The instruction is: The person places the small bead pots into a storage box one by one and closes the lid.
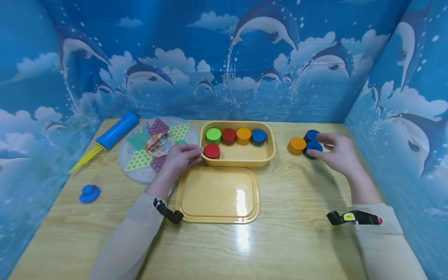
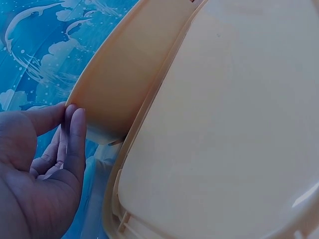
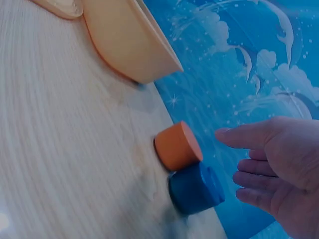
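My left hand pinches the left rim of a yellow rectangular plastic box between thumb and fingertips; the left wrist view shows this hand at the box's corner. Inside the box stand several short round blocks: green, orange, blue and two red, the nearer red block by my fingers. On the right, my right hand hovers with spread fingers above two blue blocks, beside an orange block. In the right wrist view a gap separates that hand from the blocks.
A yellow lid lies flat in front of the box. To the left are a round board with coloured star points, a blue and yellow pump and a small blue hat-shaped object. Dolphin-printed cloth walls enclose the table.
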### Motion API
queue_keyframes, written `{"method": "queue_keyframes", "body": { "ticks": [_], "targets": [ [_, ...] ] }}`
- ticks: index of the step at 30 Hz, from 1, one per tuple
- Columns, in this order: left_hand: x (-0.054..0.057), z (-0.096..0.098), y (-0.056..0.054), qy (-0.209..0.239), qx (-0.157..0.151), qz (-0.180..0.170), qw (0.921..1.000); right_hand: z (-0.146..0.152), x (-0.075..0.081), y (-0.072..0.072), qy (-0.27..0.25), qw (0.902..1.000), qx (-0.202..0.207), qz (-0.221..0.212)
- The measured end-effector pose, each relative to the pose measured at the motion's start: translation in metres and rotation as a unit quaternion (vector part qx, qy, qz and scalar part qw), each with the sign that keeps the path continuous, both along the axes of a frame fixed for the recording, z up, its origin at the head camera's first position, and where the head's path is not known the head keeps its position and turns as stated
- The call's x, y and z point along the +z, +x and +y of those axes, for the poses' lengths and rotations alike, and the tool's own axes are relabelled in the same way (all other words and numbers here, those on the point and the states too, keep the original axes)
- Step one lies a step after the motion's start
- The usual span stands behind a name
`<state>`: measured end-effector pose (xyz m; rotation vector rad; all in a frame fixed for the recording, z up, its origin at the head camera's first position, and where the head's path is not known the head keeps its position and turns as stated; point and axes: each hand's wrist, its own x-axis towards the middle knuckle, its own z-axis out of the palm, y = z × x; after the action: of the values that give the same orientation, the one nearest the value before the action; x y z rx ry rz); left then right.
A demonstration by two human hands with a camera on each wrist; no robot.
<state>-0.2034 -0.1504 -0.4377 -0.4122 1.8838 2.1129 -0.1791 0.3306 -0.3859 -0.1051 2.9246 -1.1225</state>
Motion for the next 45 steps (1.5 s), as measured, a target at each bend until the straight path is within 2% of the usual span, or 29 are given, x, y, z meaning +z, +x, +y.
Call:
{"method": "queue_keyframes", "body": {
  "ticks": [5, 14, 26, 30, 36, 41, 45],
  "targets": [
    [0.0, 0.0, 0.0, -0.001, -0.001, 0.0, 1.0, 0.011, -0.012, -0.001, 0.008, 0.9997, -0.024, -0.008],
    [-0.001, 0.001, 0.0, -0.001, 0.0, 0.005, 1.0, 0.019, -0.035, -0.008, -0.007, 0.997, -0.043, -0.063],
    [-0.002, 0.002, 0.0, -0.003, 0.009, 0.001, 1.0, 0.013, -0.049, -0.014, 0.01, 0.9972, -0.069, -0.028],
    [0.0, 0.003, 0.0, -0.009, 0.012, -0.005, 0.9999, 0.014, -0.045, -0.012, 0.003, 0.9974, -0.065, -0.031],
    [0.0, 0.002, 0.001, -0.002, 0.008, 0.002, 1.0, 0.011, -0.025, -0.008, 0.011, 0.9985, -0.051, -0.014],
    [0.0, 0.002, 0.001, -0.004, 0.008, 0.002, 1.0, -0.004, -0.008, -0.004, -0.008, 0.9992, -0.038, 0.009],
    [-0.001, 0.002, 0.0, -0.003, 0.006, 0.003, 1.0, -0.019, 0.003, -0.005, -0.033, 0.9993, -0.017, -0.002]
  ]
}}
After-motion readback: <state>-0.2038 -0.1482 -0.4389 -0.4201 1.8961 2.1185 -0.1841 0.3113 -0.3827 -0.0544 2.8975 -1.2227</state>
